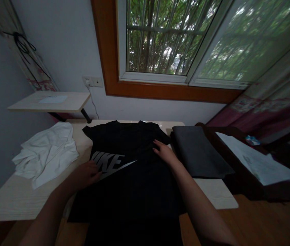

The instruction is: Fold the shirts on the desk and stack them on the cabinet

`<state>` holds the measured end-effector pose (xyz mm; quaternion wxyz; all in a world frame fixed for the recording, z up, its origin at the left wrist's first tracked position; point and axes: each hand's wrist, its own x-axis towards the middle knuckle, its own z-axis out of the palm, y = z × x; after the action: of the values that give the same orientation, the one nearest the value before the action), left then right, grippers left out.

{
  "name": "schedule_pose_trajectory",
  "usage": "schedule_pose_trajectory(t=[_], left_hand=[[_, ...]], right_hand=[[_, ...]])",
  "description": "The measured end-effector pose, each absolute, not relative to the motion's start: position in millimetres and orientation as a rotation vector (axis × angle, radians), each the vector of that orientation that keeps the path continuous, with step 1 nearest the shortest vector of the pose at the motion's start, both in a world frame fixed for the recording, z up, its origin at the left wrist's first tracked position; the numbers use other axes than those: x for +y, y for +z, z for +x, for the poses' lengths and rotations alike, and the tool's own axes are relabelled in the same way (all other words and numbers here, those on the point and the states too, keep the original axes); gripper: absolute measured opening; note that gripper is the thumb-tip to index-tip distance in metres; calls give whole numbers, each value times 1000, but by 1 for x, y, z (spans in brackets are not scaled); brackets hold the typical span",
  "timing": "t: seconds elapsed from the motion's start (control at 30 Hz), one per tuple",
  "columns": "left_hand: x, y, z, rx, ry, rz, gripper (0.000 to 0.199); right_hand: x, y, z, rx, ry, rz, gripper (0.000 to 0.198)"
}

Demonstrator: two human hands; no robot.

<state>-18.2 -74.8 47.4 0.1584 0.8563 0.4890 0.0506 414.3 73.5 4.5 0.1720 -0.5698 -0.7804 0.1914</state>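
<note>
Flatly, a black T-shirt is lying spread across the pale table, its neck pointing toward the wall and its grey-and-white lettering facing up. The left hand is resting at the shirt's left side, partly covering the print; its fingers are curling, but whether they are pinching any fabric I cannot tell. The right hand is lying open on the shirt's upper right, just below the sleeve, its fingers stretching out over the cloth. On the left, a crumpled white cloth is sitting near the shirt, below a small raised shelf. To the right, a folded dark grey cloth is lying just beside the right sleeve, and farther right a pale sheet is resting on a dark surface.
</note>
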Motion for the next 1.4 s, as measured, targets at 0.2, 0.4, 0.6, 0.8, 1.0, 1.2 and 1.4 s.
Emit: schedule_pose_trajectory(t=[0.2,0.4,0.6,0.8,1.0,1.2,1.4], left_hand=[[-87,48,-17,1328,13,2245,45],[-71,55,-7,1470,452,2343,32],[-51,42,9,1574,586,2500,34],[-53,40,16,1632,368,2460,34],[-75,57,5,1717,-62,2114,57],[-91,63,-4,1506,-9,1998,46],[-68,39,0,1708,469,2314,35]], right_hand=[[70,2,413,-2248,463,-1622,48],[50,20,400,-2258,188,-1705,48],[27,40,380,-2421,53,-1561,30],[15,41,381,-2503,199,-1422,23],[0,49,392,-2421,950,-1136,20],[-10,54,390,-2253,1384,-1107,28],[8,46,380,-2284,562,-1169,24]])
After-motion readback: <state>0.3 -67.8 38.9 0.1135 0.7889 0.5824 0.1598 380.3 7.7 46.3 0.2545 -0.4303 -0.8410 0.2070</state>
